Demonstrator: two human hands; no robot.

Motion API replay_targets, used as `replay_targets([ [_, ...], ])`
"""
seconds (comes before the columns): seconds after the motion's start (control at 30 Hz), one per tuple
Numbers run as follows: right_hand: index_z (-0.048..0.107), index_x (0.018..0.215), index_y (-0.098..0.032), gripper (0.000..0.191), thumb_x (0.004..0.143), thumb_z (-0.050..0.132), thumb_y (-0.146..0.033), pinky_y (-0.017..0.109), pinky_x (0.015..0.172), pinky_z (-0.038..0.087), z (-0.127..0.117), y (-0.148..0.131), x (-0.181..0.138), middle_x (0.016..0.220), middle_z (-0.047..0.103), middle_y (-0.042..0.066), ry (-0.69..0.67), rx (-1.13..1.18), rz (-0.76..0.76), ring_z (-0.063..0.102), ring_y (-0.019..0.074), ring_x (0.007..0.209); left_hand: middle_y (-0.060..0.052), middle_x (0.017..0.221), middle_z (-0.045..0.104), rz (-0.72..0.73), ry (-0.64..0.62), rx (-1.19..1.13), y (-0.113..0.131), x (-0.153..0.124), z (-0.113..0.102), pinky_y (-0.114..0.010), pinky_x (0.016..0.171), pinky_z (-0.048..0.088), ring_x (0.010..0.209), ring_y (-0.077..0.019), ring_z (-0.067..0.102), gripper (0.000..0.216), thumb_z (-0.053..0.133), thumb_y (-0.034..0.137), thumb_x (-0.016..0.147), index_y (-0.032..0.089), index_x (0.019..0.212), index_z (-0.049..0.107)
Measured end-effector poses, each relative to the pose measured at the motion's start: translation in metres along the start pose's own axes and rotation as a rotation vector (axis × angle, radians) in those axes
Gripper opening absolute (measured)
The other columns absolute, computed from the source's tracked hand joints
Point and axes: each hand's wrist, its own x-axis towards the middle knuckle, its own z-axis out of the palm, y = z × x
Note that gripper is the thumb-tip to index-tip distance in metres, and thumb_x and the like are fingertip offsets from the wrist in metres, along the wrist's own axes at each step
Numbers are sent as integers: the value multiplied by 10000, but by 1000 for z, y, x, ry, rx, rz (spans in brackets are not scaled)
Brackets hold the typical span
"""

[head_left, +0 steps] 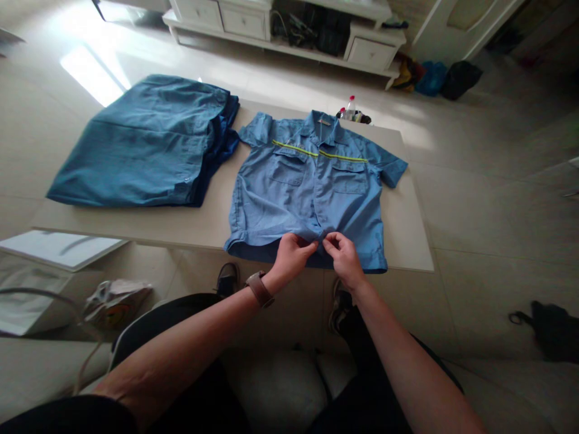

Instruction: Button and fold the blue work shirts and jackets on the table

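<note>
A blue short-sleeved shirt (302, 187) lies face up on the low table, its collar pointing away from me. Yellow stripes cross its chest above two flap pockets. My left hand (293, 256), with a brown watch on the wrist, pinches the front hem near the placket. Close beside it, my right hand (342, 256) pinches the other side of the hem at the placket. Between the fingertips the hem is lifted a little, and the darker inside of the back shows under it. Whether a button is between the fingers is too small to tell.
A pile of folded blue garments (140, 141) sits on the table (407, 235) to the left. Small bottles with red caps (351, 105) show past the far edge. A white TV cabinet (244, 21) stands beyond. Bags (432, 78) rest on the floor by the door.
</note>
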Motion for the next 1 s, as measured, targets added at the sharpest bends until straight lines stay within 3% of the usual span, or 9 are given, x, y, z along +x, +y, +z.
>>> replay_targets([
  [0.2,605,736,-210,426,674,794,-586,305,608,494,-7,8,2,697,648,25,-193,292,284,565,158,617,16,545,557,-5,0,159,-13,-1,-1,-233,507,287,529,-90,436,220,700,223,725,164,546,587],
  [0.33,599,749,-208,406,710,749,-584,331,636,514,-10,15,3,716,644,40,-290,237,361,590,176,640,16,559,577,-75,-23,143,-20,0,-2,-230,511,303,536,-95,463,159,700,150,671,162,549,599],
  [0.4,591,781,-215,375,762,688,-577,351,682,524,-9,20,4,742,637,41,-195,60,277,596,191,687,4,564,599,-190,2,118,-23,-3,-1,-233,508,326,531,-102,480,175,749,167,662,159,559,607],
  [0.53,609,918,-227,189,818,632,-386,450,911,532,-6,29,5,945,651,84,60,-406,-101,616,258,927,-54,609,664,-559,26,-73,-32,-23,9,-242,561,447,570,-134,592,247,771,255,739,155,591,599],
  [0.6,641,1014,-229,186,848,591,-292,485,1004,503,-5,30,3,1043,646,109,39,-566,-221,602,288,1044,-90,674,713,-783,-141,-189,-34,-34,14,-279,604,517,616,-178,671,281,702,363,827,159,653,617],
  [0.7,673,1218,-240,329,917,541,-251,497,1073,481,-3,27,-2,1196,638,132,-76,-701,-262,577,303,1167,-120,671,724,-933,-642,-61,-26,-37,12,-328,571,539,580,-227,692,401,582,501,904,162,700,650],
  [0.77,632,1385,-268,435,968,511,-263,497,1124,454,-2,21,-5,1365,594,134,-166,-795,-245,530,304,1285,-107,646,708,-768,-799,167,-14,-28,2,-315,572,531,565,-215,676,384,555,460,920,159,703,654],
  [0.9,513,1551,-319,516,1038,457,-321,513,1145,433,1,11,-9,1602,436,135,-317,-1004,-104,444,326,1417,-73,792,726,-156,-445,796,10,-4,-32,-316,756,531,780,-214,696,141,608,279,871,169,823,683],
  [1.0,465,1588,-328,532,1058,442,-370,524,1122,444,2,8,-8,1622,420,158,-352,-1091,-30,453,352,1412,-116,959,723,38,-340,1270,14,1,-55,-362,855,511,981,-273,675,105,626,169,846,164,920,702],
])
